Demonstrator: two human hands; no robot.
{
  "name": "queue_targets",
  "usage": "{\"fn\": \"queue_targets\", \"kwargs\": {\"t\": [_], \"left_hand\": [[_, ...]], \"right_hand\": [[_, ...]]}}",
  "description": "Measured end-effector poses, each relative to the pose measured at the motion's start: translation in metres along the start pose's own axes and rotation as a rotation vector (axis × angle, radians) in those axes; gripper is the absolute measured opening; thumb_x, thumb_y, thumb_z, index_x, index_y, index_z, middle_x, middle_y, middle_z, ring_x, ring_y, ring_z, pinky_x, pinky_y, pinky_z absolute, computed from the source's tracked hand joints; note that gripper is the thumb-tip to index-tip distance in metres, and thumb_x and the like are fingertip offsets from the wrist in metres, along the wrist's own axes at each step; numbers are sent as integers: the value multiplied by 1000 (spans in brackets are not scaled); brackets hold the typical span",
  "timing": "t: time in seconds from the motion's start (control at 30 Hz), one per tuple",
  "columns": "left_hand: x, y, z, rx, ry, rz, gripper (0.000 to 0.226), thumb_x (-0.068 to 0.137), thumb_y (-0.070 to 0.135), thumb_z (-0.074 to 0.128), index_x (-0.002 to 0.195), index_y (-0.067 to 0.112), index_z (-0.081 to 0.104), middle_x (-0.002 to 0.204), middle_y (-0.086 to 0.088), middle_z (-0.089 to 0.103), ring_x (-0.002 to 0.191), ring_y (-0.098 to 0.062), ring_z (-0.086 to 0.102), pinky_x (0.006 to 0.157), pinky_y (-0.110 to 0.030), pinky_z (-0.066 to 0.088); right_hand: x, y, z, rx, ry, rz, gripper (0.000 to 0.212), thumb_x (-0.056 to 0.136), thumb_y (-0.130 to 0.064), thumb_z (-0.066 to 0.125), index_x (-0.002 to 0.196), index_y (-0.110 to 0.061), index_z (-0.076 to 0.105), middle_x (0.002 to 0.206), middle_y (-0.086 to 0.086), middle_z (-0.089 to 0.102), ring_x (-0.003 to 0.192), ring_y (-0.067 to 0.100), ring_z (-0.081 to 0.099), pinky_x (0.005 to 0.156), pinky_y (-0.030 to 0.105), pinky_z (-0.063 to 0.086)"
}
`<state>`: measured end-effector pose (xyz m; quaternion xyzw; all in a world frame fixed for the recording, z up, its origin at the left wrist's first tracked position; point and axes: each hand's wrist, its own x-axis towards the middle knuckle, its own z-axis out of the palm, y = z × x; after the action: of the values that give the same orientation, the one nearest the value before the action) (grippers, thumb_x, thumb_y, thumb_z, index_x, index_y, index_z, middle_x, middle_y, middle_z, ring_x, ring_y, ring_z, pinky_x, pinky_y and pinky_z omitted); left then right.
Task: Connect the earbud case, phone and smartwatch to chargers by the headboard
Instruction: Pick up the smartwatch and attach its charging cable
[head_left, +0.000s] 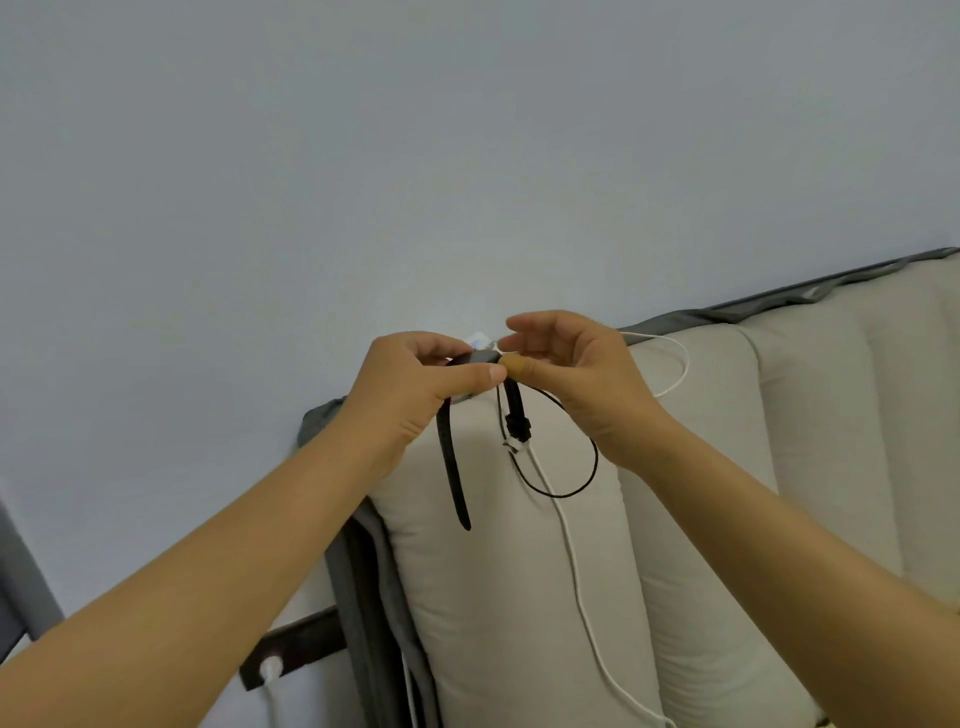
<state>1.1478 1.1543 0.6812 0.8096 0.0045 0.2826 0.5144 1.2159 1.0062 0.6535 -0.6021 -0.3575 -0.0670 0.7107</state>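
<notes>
A black smartwatch (485, 358) is held up in front of the top of the padded headboard (701, 467), its two straps hanging down. My left hand (415, 384) pinches the watch body from the left. My right hand (576, 374) meets it from the right, thumb against the watch's edge, fingertips on a small white charger piece (480, 340) just behind it. A white cable (576, 561) and a thin black cable (571, 467) hang down the cushion below the watch. The earbud case and phone are not in view.
The cream headboard cushions run right along a pale blue wall (363, 156), with a grey cover (358, 571) on the frame's left edge. A dark rail (296, 644) with a white plug (270, 665) sits low on the wall at the left.
</notes>
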Motion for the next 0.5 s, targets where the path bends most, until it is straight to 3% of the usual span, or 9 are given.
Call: {"fn": "queue_targets", "kwargs": {"t": [0.17,0.4,0.5], "left_hand": [[8,-3,-9,-1,29,-2,42,67,22,82,104,8,69,94,-4,69,81,-10,61,64,-15,43],[30,-12,-2,3,29,-5,42,69,22,81,106,8,68,98,-3,68,85,-9,61,68,-16,43],[43,-22,-10,-20,39,-38,45,69,21,81,108,6,67,103,-6,68,94,-16,63,74,-19,46]], "right_hand": [[12,2,7,-63,-6,-10,28,79,-10,72,105,-17,64,101,9,70,101,23,66,92,39,53],[31,5,0,-107,-34,33,28,84,-10,67,111,-12,62,98,7,71,93,16,69,88,26,52],[39,14,6,-159,-89,68,30,85,-13,67,114,-13,61,102,9,71,95,18,69,89,28,52]]}}
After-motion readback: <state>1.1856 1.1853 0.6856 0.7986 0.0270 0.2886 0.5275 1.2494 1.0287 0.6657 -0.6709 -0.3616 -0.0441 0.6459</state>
